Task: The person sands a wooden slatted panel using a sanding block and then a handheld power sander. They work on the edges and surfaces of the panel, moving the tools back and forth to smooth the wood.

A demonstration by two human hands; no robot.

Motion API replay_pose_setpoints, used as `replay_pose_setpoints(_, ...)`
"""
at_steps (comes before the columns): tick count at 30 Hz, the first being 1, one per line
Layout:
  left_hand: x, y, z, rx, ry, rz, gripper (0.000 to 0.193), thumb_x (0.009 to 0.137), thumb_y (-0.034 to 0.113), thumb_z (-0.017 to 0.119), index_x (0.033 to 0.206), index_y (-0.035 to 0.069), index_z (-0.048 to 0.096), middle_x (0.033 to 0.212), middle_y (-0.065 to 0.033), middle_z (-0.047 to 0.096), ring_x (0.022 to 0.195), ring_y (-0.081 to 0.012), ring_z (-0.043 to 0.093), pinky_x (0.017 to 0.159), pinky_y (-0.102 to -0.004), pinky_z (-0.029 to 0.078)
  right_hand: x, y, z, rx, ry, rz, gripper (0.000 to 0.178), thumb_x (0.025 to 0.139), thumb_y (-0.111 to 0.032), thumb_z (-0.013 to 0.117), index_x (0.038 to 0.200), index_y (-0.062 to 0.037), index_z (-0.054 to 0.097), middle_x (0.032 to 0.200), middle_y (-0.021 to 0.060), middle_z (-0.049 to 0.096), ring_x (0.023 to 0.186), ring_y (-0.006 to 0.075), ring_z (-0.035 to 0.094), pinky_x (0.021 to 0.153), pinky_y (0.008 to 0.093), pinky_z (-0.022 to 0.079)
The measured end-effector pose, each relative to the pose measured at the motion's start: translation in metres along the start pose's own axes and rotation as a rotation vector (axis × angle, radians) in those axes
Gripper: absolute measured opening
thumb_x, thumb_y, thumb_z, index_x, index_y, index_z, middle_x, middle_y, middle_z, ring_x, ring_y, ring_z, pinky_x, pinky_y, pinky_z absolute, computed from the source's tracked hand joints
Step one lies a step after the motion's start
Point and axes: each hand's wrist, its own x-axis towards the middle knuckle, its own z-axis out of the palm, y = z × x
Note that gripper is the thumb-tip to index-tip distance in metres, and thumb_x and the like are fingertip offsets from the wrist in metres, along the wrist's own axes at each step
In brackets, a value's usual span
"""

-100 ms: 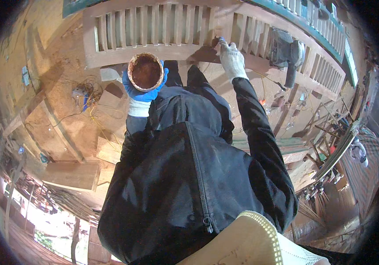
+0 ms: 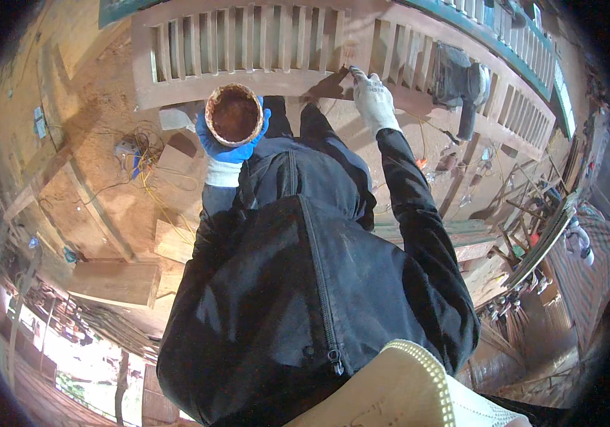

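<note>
My left hand (image 2: 212, 144), in a blue glove with a white cuff, is closed around a round tub (image 2: 209, 121) and holds it mouth up. Reddish-brown paste (image 2: 236, 114) lies inside, and its rim is crusted. In a white glove, my right hand (image 2: 374, 101) reaches to the near rail of a slatted wooden panel (image 2: 305, 84). Its fingers are drawn together at the rail, beside a wide crosspiece (image 2: 362, 44). Whatever sits between the fingertips is too small to make out. A dark shadow falls on the rail just left of them.
A dark sander-like power tool (image 2: 463, 85) rests on the panel at right. Beyond stands a green-edged slatted frame (image 2: 511, 35). Tangled cords (image 2: 150, 153) lie on the dusty floor at left, near a wooden block (image 2: 114, 282). Timber pieces (image 2: 532, 210) are heaped at right.
My right hand has shifted slightly nearer to me and to the left along the panel rail. My left hand and the tub have hardly moved.
</note>
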Motion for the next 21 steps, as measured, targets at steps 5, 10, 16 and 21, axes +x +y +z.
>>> replay_pose_setpoints(5,0.002,0.000,0.005,-0.032,-0.067,-0.075,0.073,0.083,0.061,0.055,0.136,0.011,0.052,0.141,-0.0137,0.052,0.134,-0.0425,0.042,0.110,-0.0632,0.030,0.023,0.008,-0.009,0.087,0.152,0.012,0.045,0.090,-0.017,0.058,0.135,-0.0195,0.054,0.106,0.0216,0.060,0.091,0.0400,0.066,0.077,0.0493,0.054)
replay_pose_setpoints(10,0.000,0.001,0.009,0.028,-0.021,-0.044,0.074,0.083,0.062,0.055,0.138,0.014,0.051,0.145,-0.0140,0.049,0.134,-0.0430,0.041,0.109,-0.0640,0.031,0.021,-0.003,-0.004,-0.056,0.003,0.025,0.048,0.091,-0.019,0.056,0.139,-0.0227,0.050,0.109,0.0216,0.058,0.091,0.0403,0.066,0.077,0.0495,0.054)
replay_pose_setpoints(16,0.006,0.003,0.010,0.077,-0.050,-0.006,0.067,0.089,0.058,0.049,0.141,0.016,0.048,0.151,-0.0082,0.043,0.135,-0.0429,0.039,0.107,-0.0639,0.033,-0.022,0.022,0.026,0.515,0.209,-0.044,0.043,0.096,-0.020,0.052,0.139,-0.0206,0.053,0.094,0.0217,0.062,0.093,0.0386,0.066,0.080,0.0469,0.052)
replay_pose_setpoints(21,0.024,0.011,-0.005,-0.060,-0.051,-0.122,0.077,0.081,0.065,0.057,0.136,0.012,0.052,0.144,-0.0148,0.049,0.134,-0.0442,0.040,0.108,-0.0659,0.031,-0.055,0.026,0.004,1.677,-0.235,0.397,0.050,0.099,-0.028,0.057,0.145,-0.0121,0.046,0.082,-0.0078,0.048,0.064,0.0007,0.041,0.052,0.0163,0.035)
